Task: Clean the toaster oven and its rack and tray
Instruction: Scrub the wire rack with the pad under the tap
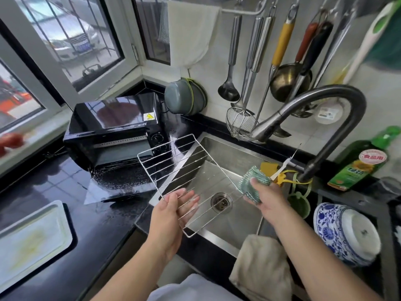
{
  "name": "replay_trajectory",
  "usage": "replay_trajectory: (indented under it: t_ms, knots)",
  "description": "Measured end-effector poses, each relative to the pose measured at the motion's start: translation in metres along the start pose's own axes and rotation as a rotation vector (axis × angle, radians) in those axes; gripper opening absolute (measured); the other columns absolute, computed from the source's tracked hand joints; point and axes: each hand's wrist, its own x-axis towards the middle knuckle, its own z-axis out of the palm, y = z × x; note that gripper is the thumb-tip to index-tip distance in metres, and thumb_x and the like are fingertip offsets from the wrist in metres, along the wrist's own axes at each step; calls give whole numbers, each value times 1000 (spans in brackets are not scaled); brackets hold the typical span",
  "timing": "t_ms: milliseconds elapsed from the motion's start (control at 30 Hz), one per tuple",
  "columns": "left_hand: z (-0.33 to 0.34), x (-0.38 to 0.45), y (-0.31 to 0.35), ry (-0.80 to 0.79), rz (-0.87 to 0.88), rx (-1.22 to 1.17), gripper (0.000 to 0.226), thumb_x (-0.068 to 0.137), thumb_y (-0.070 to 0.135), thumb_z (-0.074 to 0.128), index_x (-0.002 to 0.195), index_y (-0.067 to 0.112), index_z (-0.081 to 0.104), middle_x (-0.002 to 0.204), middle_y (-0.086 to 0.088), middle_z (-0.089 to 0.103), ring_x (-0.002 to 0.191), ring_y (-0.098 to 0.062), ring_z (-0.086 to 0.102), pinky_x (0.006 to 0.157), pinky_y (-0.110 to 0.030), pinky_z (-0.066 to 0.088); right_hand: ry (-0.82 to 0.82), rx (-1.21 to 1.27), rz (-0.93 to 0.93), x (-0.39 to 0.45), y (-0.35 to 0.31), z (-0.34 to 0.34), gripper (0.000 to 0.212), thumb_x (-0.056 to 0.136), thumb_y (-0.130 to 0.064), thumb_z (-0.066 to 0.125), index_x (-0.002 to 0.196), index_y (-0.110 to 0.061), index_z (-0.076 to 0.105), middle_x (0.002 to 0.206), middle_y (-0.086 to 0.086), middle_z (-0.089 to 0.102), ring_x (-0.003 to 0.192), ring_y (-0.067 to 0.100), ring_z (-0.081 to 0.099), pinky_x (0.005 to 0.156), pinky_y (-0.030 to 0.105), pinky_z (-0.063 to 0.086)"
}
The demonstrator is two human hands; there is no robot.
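Note:
A black toaster oven (112,131) stands on the dark counter at the left of the sink, its glass door (119,181) folded down and wet. I hold the wire rack (173,161) flat over the steel sink (230,153); my left hand (173,211) supports its near edge from below, fingers spread under the bars. My right hand (264,198) grips a teal scrubbing sponge (253,181) against the rack's right edge. The pale baking tray (28,240) lies on the counter at the lower left.
A curved faucet (325,118) arches over the sink from the right. Ladles and strainers (260,61) hang on the tiled wall. A green detergent bottle (358,166), an upturned blue-and-white bowl (345,233) and a beige cloth (260,263) sit at the right.

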Motion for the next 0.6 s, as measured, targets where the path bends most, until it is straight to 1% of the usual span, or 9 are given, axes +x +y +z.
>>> replay_trajectory:
  t_ms: [100,167,267,300,367,400,467,533,600]
  knots:
    - [-4,-1,7,16,42,18,32,113,24,36,128,8,60,122,-11,75,102,-30,76,80,-35,65,-37,-111,-177,-4,-3,-22,22,91,-17,70,111,-11,65,110,14,72,95,27,72,86,49,58]
    - [-7,-4,7,22,52,46,31,113,27,35,132,19,58,120,-7,76,103,-30,76,84,-38,64,-145,-108,-295,-18,-13,-23,24,88,-23,73,109,-13,67,107,11,73,97,27,70,89,47,55]
    - [-9,-6,4,8,45,102,32,113,28,35,134,21,58,117,-8,77,101,-31,76,82,-37,64,-371,-35,-398,-46,-30,-13,41,77,-50,77,102,-18,68,98,8,71,93,27,66,85,41,53]
    - [-7,-7,2,-1,39,114,32,113,28,35,134,20,58,117,-10,76,101,-31,76,81,-35,65,-383,-98,-456,-54,-33,-6,34,81,-53,72,98,-23,68,98,3,70,95,24,66,86,37,51]
    - [-1,-8,2,-37,30,129,33,113,28,35,133,18,59,113,-13,77,100,-32,76,79,-34,65,-281,-362,-654,-68,-28,13,7,93,-34,61,98,-34,66,106,-10,65,104,6,62,90,26,48]
    - [2,-8,1,-59,26,134,33,113,29,36,133,17,59,110,-14,78,99,-32,76,79,-33,65,-227,-524,-807,-72,-20,24,14,94,-25,57,101,-36,64,112,-12,61,109,2,57,95,25,46]
    - [6,-9,-1,-104,15,160,35,111,33,38,132,17,61,104,-11,78,91,-27,77,76,-31,63,-310,-833,-1093,-75,13,46,30,91,-22,51,118,-27,66,128,-6,54,127,9,46,111,31,37]
    - [7,-11,-2,-120,2,190,41,109,38,42,131,12,63,98,-10,75,83,-23,73,73,-32,58,-444,-1199,-1181,-72,44,56,54,96,-36,41,148,-19,43,156,-1,31,148,16,16,123,36,15]
    - [2,-10,-3,-113,-12,176,45,108,41,42,130,8,63,103,-12,76,86,-24,72,75,-34,58,-457,-1416,-1100,-67,49,54,70,101,-54,22,159,-20,4,166,-5,-7,149,10,-19,124,38,-4]
